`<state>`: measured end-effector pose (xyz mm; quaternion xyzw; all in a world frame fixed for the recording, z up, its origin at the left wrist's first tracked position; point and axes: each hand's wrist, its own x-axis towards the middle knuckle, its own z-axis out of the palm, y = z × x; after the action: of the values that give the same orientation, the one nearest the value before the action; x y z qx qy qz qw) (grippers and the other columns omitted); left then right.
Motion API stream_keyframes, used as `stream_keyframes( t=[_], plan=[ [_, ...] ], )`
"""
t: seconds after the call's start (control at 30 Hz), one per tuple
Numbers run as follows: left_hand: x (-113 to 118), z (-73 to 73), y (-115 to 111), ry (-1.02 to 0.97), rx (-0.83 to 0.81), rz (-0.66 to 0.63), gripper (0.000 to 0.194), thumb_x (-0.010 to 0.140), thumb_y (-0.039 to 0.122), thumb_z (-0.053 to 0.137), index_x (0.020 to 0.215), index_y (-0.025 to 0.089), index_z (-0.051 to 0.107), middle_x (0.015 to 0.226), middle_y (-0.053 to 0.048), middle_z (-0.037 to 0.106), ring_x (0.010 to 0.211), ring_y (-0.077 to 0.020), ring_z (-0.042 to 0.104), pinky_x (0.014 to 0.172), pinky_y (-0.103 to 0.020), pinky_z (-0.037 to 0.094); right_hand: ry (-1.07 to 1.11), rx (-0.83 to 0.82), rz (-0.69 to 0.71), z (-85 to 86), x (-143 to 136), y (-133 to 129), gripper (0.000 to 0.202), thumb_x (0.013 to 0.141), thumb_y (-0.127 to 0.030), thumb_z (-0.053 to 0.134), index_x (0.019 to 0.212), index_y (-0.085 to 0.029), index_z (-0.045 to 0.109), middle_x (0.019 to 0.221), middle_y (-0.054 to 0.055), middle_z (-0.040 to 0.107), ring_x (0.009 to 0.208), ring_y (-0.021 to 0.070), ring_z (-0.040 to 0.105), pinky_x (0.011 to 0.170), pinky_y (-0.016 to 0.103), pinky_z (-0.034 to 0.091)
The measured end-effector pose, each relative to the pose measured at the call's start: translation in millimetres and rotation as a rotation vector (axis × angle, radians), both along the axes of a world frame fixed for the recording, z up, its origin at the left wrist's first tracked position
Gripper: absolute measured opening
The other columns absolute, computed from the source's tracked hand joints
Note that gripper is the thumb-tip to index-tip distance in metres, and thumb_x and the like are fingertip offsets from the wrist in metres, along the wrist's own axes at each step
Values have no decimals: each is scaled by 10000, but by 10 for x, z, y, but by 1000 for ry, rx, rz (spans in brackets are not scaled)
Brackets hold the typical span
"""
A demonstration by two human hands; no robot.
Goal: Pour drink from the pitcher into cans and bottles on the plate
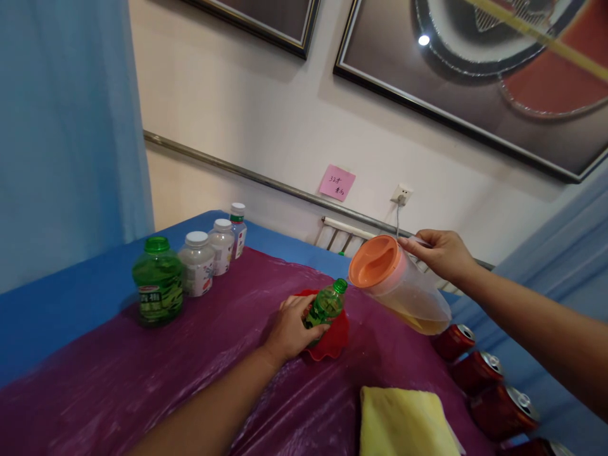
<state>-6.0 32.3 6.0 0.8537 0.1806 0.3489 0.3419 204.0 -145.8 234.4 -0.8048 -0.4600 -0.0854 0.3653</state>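
Note:
My left hand is wrapped round a small green plastic bottle with an uncapped mouth. The bottle leans to the right over a red scalloped dish. Up on the right, my right hand grips the handle of a translucent pitcher with an orange lid. The pitcher is tilted, its lid toward the green bottle, and a little yellowish liquid lies low in it. Between lid and bottle mouth there is a small gap, and no stream of liquid shows.
At the left stand a larger green bottle and several white-capped clear bottles. A folded yellow cloth lies at the front. Several red cans line the right edge. Purple sheeting covers the blue table; a wall and radiator stand behind.

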Motion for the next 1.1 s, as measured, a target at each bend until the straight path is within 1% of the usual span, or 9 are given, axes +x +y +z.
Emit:
stream_keyframes(
  t=[0.2,0.33,0.5,0.6,0.77,0.87,0.97,1.03,1.1],
  plan=[
    [-3,13,-10,18,-5,5,622,668,345,859,1251,263,658,1191,-59,726,1130,-300,615,1015,-437,445,10,-13,-7,12,-17,13,626,692,-720,715,512,-230,370,477,-65,290,458,86,272,429,259,185],
    [-8,23,-14,14,-6,4,629,661,322,861,1254,264,659,1189,-60,727,1124,-301,618,1009,-439,447,6,-18,1,8,-26,14,612,698,-732,696,517,-227,403,485,-63,302,466,89,277,433,258,193],
    [-6,18,-11,1,-9,7,629,650,332,862,1245,281,663,1182,-51,732,1111,-296,623,1003,-439,453,-29,-22,11,19,-37,9,632,701,-756,679,512,-227,390,495,-59,287,484,93,268,433,258,187],
    [-2,10,-6,2,-10,2,630,649,335,864,1243,271,663,1184,-57,731,1119,-298,621,1005,-440,452,-44,-25,17,23,-53,7,652,689,-769,683,507,-229,367,499,-58,284,492,93,260,437,256,183],
    [5,-3,1,-7,-8,5,626,645,341,865,1237,287,669,1179,-50,733,1118,-301,621,1008,-444,452,-47,-17,11,-11,-60,5,663,693,-794,662,506,-226,375,502,-57,280,491,91,259,429,249,183],
    [7,-14,5,-13,-7,8,633,641,348,867,1240,288,670,1167,-49,737,1112,-301,625,1002,-442,459,-8,7,12,-71,-35,-6,641,700,-770,677,512,-222,400,494,-58,301,483,88,268,424,245,190],
    [10,-26,9,-14,-6,1,635,647,349,865,1247,282,666,1161,-50,738,1105,-295,629,1003,-437,462,60,46,5,-173,7,-41,594,708,-725,702,525,-217,453,491,-62,319,475,86,282,427,239,207],
    [14,-32,9,-22,-5,-6,640,649,342,865,1252,274,662,1174,-54,735,1112,-292,629,1011,-437,462,131,87,-19,-278,49,-82,580,716,-704,708,523,-217,458,482,-67,325,464,85,296,429,236,224],
    [20,-34,7,-40,-9,-3,630,653,334,860,1247,264,662,1192,-58,729,1130,-292,626,1021,-441,462,237,173,-44,-429,109,-139,577,725,-695,704,521,-221,445,468,-71,343,447,86,312,426,234,245]
  ],
)
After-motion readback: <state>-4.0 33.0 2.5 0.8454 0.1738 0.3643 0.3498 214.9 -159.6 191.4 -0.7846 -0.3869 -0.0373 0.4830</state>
